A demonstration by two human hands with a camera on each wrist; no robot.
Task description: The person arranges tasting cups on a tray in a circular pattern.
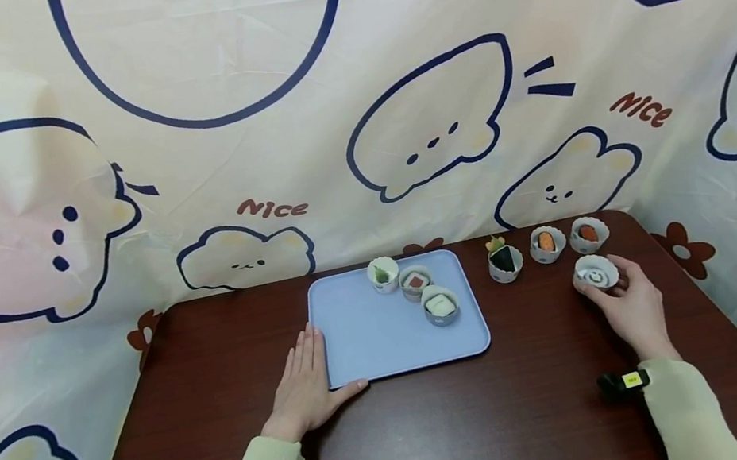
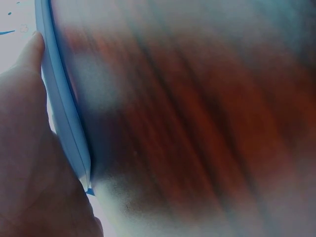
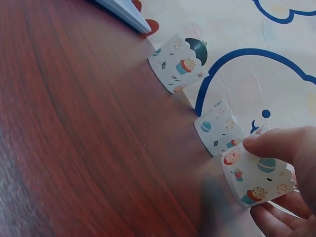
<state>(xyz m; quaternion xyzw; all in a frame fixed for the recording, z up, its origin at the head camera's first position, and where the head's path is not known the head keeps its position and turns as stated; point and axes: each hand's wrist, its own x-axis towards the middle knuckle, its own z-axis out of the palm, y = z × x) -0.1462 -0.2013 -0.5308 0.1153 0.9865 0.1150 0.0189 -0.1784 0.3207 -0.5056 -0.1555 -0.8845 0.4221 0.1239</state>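
In the head view my right hand [image 1: 635,307] holds a white paper baking cup [image 1: 595,271] by its sides, thumb and fingers around it. Inside lies a pale piece with a dark, face-like mark. The right wrist view shows cupcake prints on this held cup [image 3: 256,178] and the thumb [image 3: 271,144] against its wall. My left hand [image 1: 304,389] lies with straight fingers along the left edge of a light blue tray [image 1: 358,344], its thumb by the front edge. On the tray stand three cups: one with green food [image 1: 383,274], one with a reddish-brown square [image 1: 415,283], one with a pale piece [image 1: 441,305].
Right of the tray stand a cup with a dark green piece [image 1: 505,261], a cup with an orange piece [image 1: 547,243] and a cup with a reddish-brown piece [image 1: 589,234]. The brown table [image 1: 444,435] meets a printed cloth [image 1: 319,149] at the back.
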